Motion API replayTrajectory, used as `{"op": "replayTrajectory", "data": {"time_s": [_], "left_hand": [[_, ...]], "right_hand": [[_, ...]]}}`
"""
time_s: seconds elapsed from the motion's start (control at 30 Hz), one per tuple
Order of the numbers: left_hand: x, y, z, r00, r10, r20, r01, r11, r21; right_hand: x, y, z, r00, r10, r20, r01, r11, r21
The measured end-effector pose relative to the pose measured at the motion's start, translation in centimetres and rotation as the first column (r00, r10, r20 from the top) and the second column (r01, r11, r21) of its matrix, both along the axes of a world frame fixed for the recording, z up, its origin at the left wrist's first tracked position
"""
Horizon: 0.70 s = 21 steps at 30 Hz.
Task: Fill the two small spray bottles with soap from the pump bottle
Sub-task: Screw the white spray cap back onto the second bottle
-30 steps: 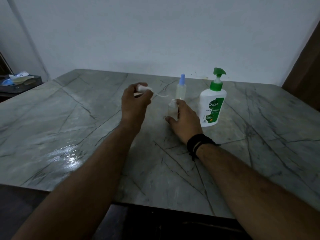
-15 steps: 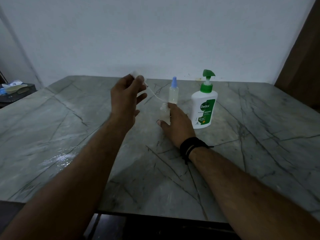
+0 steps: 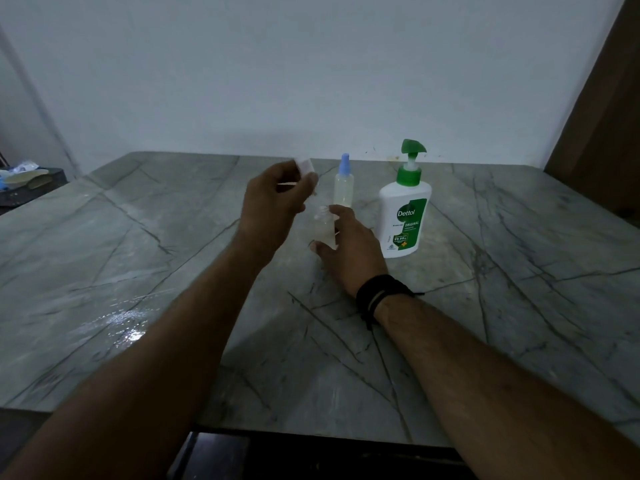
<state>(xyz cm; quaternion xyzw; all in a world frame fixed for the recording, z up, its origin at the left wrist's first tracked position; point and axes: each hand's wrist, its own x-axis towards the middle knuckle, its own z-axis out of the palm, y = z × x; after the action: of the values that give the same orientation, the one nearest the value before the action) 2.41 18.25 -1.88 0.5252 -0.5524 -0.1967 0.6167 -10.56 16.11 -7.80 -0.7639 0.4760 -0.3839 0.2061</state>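
Observation:
My left hand [image 3: 275,199] holds a white spray cap [image 3: 305,166] with its thin dip tube, lifted above the table. Just to its right, my right hand [image 3: 348,249] grips a small clear uncapped spray bottle [image 3: 323,228] that stands on the marble table [image 3: 502,271]. Behind that bottle stands a second small spray bottle [image 3: 343,185] with a blue cap and pale liquid inside. To the right of it is the white pump bottle [image 3: 404,211] with a green pump head and a Dettol label.
A dark tray with light-coloured items [image 3: 26,183] sits beyond the table's far left corner. A wet shiny patch [image 3: 121,323] lies on the table at the left. A brown door or panel [image 3: 602,116] stands at the right.
My left hand has pulled the spray cap and tube out of the small bottle, then brought it back close above the bottle's right-hand grip. The right hand has stayed on the bottle.

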Motion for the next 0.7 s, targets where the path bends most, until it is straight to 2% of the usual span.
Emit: {"op": "replayTrajectory", "data": {"time_s": [0.07, 0.17, 0.4, 0.6, 0.7], "left_hand": [[-0.3, 0.0, -0.7, 0.993, 0.011, 0.120, -0.014, 1.000, 0.019], [-0.6, 0.0, -1.7, 0.974, 0.039, 0.222, -0.047, 0.998, 0.031], [-0.4, -0.2, -2.6, 0.985, 0.036, 0.170, -0.045, 0.998, 0.049], [-0.3, -0.4, -2.9, 0.969, 0.054, 0.239, -0.057, 0.998, 0.003], [-0.3, -0.8, -3.3, 0.935, 0.087, 0.343, -0.082, 0.996, -0.031]], "right_hand": [[0.0, 0.0, 0.1, 1.000, -0.002, 0.010, 0.002, 1.000, 0.025], [-0.1, 0.0, 0.2, 1.000, -0.006, -0.007, 0.006, 0.999, 0.036], [0.0, 0.0, 0.2, 1.000, -0.009, -0.027, 0.010, 0.999, 0.039], [0.0, 0.1, 0.3, 1.000, -0.006, -0.029, 0.007, 0.999, 0.047], [0.0, 0.2, 0.4, 0.999, -0.004, -0.034, 0.005, 0.999, 0.044]]}}
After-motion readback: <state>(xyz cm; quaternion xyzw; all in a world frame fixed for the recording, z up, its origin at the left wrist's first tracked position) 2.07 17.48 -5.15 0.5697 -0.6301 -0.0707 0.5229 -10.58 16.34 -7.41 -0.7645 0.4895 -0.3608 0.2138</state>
